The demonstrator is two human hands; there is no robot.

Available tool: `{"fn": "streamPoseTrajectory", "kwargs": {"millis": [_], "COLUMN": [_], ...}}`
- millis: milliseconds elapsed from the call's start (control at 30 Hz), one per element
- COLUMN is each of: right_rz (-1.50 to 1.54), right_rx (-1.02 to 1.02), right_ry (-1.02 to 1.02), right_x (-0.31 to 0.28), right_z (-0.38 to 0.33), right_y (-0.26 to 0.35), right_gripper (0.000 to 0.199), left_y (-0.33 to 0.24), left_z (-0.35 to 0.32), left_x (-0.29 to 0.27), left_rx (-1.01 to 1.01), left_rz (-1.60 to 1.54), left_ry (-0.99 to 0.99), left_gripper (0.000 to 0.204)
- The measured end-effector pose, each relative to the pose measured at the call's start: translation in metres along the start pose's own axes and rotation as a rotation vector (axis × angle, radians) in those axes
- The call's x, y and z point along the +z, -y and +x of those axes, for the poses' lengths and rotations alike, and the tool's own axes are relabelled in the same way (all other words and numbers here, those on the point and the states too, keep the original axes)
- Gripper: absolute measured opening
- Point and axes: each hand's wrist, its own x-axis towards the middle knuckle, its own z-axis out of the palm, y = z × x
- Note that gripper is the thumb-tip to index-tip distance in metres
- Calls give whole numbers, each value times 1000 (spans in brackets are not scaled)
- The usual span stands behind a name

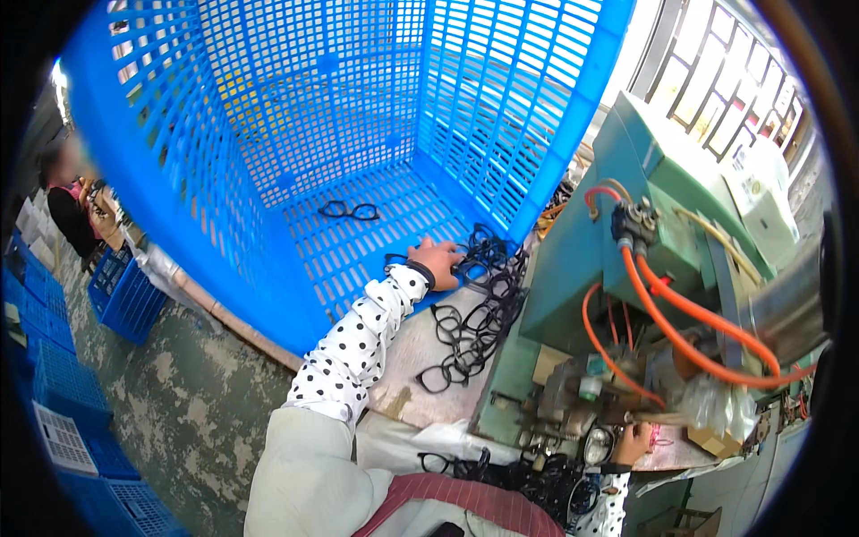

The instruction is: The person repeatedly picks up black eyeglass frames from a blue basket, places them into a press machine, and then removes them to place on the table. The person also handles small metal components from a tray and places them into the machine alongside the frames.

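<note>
My left hand (436,259) reaches over the low front edge of a big blue plastic basket (309,304) lying with its opening toward me. Its fingers are bent over a black eyeglass frame, part of which shows beside the palm. Right beside it, a heap of black eyeglass frames (474,313) spills from the basket edge onto the worktop. A single eyeglass frame (351,210) lies deeper in the basket. At lower right my right hand (633,444) is closed beside the machine's metal fixture (573,394); what its fingers hold is hidden.
A green machine (573,259) with orange hoses (689,313) stands at right. More black frames (537,483) lie close to my body. A clear plastic bag (720,410) hangs by the machine. Blue crates (72,385) stand at left, where another person (72,210) sits.
</note>
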Motion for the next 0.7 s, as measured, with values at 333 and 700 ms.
{"fn": "streamPoseTrajectory", "kwargs": {"millis": [333,700], "right_rz": [239,-9], "right_rx": [17,-15], "right_ry": [-31,8], "right_x": [0,-12], "right_z": [6,2], "right_y": [29,42], "right_gripper": [9,12], "left_y": [84,66], "left_z": [3,5], "left_x": [-40,53], "left_rx": [-55,-175], "left_rz": [-267,193], "left_ry": [-477,-750], "left_gripper": [42,14]}}
